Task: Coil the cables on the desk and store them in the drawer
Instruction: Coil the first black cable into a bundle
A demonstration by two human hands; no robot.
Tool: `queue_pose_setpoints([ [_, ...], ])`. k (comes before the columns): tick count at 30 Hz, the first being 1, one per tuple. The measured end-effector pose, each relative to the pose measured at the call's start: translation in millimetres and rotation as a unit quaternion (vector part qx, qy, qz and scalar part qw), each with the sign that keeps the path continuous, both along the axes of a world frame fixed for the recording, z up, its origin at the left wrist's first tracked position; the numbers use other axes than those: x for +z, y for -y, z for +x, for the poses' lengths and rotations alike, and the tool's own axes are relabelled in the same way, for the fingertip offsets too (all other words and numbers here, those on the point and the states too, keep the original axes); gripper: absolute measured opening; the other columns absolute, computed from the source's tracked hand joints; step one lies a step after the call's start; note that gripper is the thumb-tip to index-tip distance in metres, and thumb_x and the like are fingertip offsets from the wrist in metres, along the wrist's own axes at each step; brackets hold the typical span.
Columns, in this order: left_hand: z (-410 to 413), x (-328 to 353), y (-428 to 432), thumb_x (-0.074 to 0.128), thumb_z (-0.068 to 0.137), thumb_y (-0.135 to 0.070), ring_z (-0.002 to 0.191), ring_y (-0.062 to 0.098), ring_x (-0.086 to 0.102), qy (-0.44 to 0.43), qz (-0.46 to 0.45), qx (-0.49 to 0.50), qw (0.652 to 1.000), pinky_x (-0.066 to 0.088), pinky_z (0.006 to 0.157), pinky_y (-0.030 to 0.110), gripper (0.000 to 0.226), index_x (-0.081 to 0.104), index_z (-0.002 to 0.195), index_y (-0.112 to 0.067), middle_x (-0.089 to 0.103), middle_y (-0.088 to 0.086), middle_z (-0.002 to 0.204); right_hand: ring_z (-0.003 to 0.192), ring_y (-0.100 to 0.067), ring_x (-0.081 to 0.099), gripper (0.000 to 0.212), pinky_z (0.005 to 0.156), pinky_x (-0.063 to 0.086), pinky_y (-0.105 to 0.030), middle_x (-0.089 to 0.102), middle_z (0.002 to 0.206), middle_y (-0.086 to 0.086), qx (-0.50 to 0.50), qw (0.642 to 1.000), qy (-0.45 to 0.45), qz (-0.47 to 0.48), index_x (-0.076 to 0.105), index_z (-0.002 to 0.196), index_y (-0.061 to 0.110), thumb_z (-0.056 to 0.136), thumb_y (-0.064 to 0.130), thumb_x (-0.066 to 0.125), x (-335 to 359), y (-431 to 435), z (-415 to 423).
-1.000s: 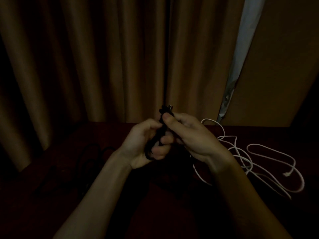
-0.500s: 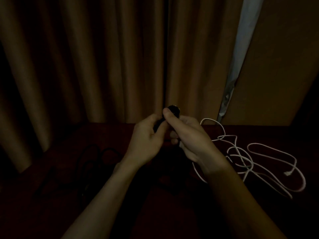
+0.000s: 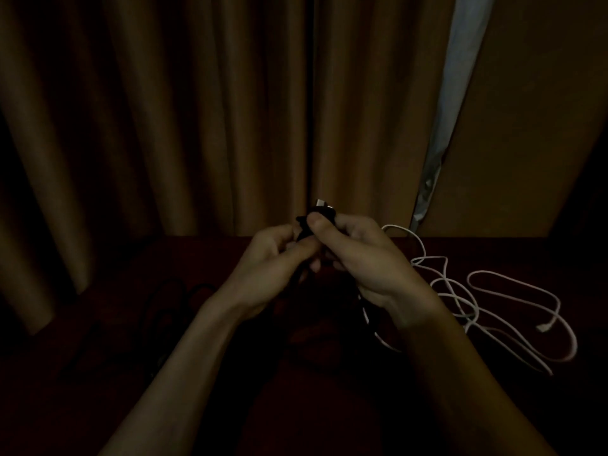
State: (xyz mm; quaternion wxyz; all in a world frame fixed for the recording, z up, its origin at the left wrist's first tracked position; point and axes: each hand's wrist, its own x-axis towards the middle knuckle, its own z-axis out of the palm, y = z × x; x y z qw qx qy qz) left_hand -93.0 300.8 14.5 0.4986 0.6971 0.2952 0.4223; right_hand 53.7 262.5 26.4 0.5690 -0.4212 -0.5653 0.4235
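Here, a black cable (image 3: 324, 212) is held up over the bench (image 3: 543, 406), pinched by the left grip (image 3: 276, 261) and the right grip (image 3: 358, 258), both curled round it, likely so its loops are kept together. A white cable (image 3: 493, 301) is left loose nearby.

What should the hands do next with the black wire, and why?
Probably tuck the plug end into the wraps to lock the coil. The left hand and right hand both grip the black cable bunched between them, and its plug pokes up above the right thumb. The white cable lies loose on the desk, uncoiled.
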Motion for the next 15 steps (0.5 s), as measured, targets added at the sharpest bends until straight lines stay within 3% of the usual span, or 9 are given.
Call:
queue_pose_setpoints([
  [3, -3, 0, -1, 0.052, 0.101, -0.026, 0.051, 0.009, 0.049, 0.025, -0.082, -0.081, 0.993, 0.034, 0.043, 0.017, 0.023, 0.063, 0.101, -0.006, 0.06, 0.005, 0.068, 0.056, -0.018, 0.062, 0.028, 0.055, 0.051, -0.019, 0.067, 0.063, -0.005, 0.033, 0.999, 0.008, 0.001, 0.067, 0.096, 0.001, 0.104, 0.023, 0.053, -1, 2, 4],
  [6, -8, -3, -6, 0.052, 0.099, -0.039, 0.056, 0.012, 0.048, 0.021, -0.101, -0.143, 0.984, 0.034, 0.048, 0.021, 0.032, 0.059, 0.093, -0.008, 0.058, 0.003, 0.069, 0.058, -0.019, 0.065, 0.031, 0.056, 0.047, -0.019, 0.065, 0.067, -0.013, 0.047, 0.999, 0.021, -0.001, 0.066, 0.099, -0.002, 0.105, 0.025, 0.051, -1, 2, 9],
  [8, -10, -6, -7, 0.046, 0.099, -0.036, 0.06, 0.012, 0.05, 0.028, -0.071, -0.157, 0.985, 0.038, 0.054, 0.021, 0.033, 0.058, 0.091, -0.007, 0.057, 0.002, 0.071, 0.062, -0.021, 0.067, 0.034, 0.056, 0.042, -0.019, 0.066, 0.069, -0.015, 0.052, 0.998, 0.039, -0.001, 0.066, 0.103, -0.001, 0.105, 0.029, 0.051, -1, 2, 12],
  [12, 1, -9, -6, 0.044, 0.108, -0.018, 0.059, 0.012, 0.053, 0.004, 0.053, -0.045, 0.998, 0.044, 0.06, 0.022, 0.032, 0.062, 0.084, -0.006, 0.058, 0.001, 0.066, 0.052, -0.011, 0.063, 0.04, 0.041, 0.038, -0.014, 0.065, 0.069, -0.015, 0.027, 0.999, 0.01, -0.038, 0.064, 0.107, -0.006, 0.104, 0.032, 0.053, -1, -1, 12],
  [15, 9, -11, -6, 0.048, 0.107, -0.017, 0.049, 0.008, 0.059, -0.051, 0.164, 0.09, 0.981, 0.041, 0.049, 0.019, 0.033, 0.063, 0.078, -0.012, 0.064, -0.001, 0.062, 0.055, -0.015, 0.06, 0.042, 0.048, 0.046, -0.023, 0.063, 0.069, -0.01, -0.017, 0.996, -0.025, -0.085, 0.068, 0.091, 0.004, 0.101, 0.043, 0.057, -4, -8, 3],
])
